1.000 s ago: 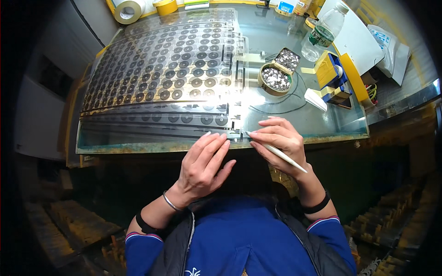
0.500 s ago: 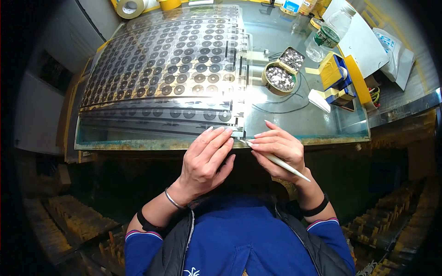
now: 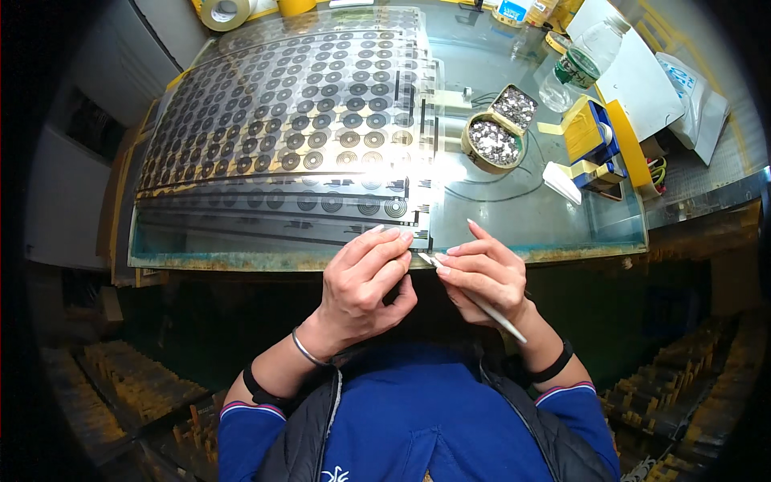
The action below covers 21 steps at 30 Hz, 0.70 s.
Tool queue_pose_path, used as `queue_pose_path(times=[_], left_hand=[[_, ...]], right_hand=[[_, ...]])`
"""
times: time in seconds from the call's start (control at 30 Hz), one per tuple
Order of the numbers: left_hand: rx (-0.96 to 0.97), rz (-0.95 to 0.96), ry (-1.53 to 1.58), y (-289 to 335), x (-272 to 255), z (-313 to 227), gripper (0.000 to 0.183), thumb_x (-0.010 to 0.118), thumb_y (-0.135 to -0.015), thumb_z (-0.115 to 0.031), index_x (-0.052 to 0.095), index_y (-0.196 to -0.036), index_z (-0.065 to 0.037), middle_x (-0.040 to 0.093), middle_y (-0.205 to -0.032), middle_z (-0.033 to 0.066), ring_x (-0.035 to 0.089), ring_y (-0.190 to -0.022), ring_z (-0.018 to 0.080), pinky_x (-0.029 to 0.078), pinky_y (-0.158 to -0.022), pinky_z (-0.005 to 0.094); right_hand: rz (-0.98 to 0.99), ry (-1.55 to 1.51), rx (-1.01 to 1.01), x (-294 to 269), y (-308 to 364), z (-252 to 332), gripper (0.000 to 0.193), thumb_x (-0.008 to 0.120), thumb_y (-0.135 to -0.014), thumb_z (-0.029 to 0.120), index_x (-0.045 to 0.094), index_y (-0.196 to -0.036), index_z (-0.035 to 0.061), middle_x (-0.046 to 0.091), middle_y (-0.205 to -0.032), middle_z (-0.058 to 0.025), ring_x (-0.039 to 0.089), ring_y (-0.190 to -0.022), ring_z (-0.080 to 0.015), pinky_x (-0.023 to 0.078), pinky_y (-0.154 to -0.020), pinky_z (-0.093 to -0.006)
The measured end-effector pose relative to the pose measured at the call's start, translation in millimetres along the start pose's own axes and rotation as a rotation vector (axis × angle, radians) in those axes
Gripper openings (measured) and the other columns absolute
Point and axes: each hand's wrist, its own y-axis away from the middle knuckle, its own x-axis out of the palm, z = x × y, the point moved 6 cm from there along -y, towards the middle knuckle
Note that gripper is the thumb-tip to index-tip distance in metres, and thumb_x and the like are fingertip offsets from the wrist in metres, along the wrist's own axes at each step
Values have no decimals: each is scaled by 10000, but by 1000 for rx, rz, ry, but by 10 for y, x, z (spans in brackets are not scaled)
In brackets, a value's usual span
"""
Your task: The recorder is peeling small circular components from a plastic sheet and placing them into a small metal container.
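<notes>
The fingertips of my left hand rest on the front right corner of a stack of clear film sheets printed with rows of dark concentric rings. The hand's fingers are bent side by side, with its thumb apart below the glass edge. Just to the right, my right hand grips a slim white craft knife between thumb and fingers. Its pointed tip is beside the left fingertips at the sheet corner. Whether the tip touches the film I cannot tell.
On the glass-topped table stand a round tin of dark and white bits, its lid also filled, a blue tape dispenser and a clear bottle. A tape roll lies far left. Bright glare crosses the sheets.
My left fingers have bent more. My right hand has shifted slightly toward me, and the craft knife's rear end has swung down and left. The view has tilted a little.
</notes>
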Motion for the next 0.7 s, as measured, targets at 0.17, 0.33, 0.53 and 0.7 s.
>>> queue_pose_path(times=[0.17,0.33,0.53,0.7], left_hand=[[-9,-16,11,-24,-13,-7,227,705,-649,-48,670,-867,5,682,-1038,111,650,-1007,278,525,-919,391],[-8,-19,41,-33,-22,-5,193,721,-670,-32,670,-852,8,695,-1037,139,661,-994,292,512,-944,409],[-48,32,30,-97,-10,79,103,759,-747,-59,681,-802,-20,706,-933,90,662,-872,253,520,-775,355],[-115,161,101,-317,-22,169,102,776,-744,-82,695,-794,-43,665,-816,81,611,-781,253,481,-697,352]], right_hand=[[-69,139,-53,69,81,90,239,756,-703,31,714,-933,79,715,-908,-49,683,-851,-211,515,-945,-487],[-208,40,71,43,51,82,229,753,-708,-33,697,-913,54,710,-833,-65,698,-777,-218,543,-903,-450],[-330,-46,354,-6,-48,-164,188,750,-781,-1,693,-960,1,714,-844,-150,703,-740,-283,573,-794,-387],[-155,-57,362,46,-184,-173,208,673,-851,-36,696,-1051,16,716,-881,-149,694,-769,-238,539,-731,-330]])
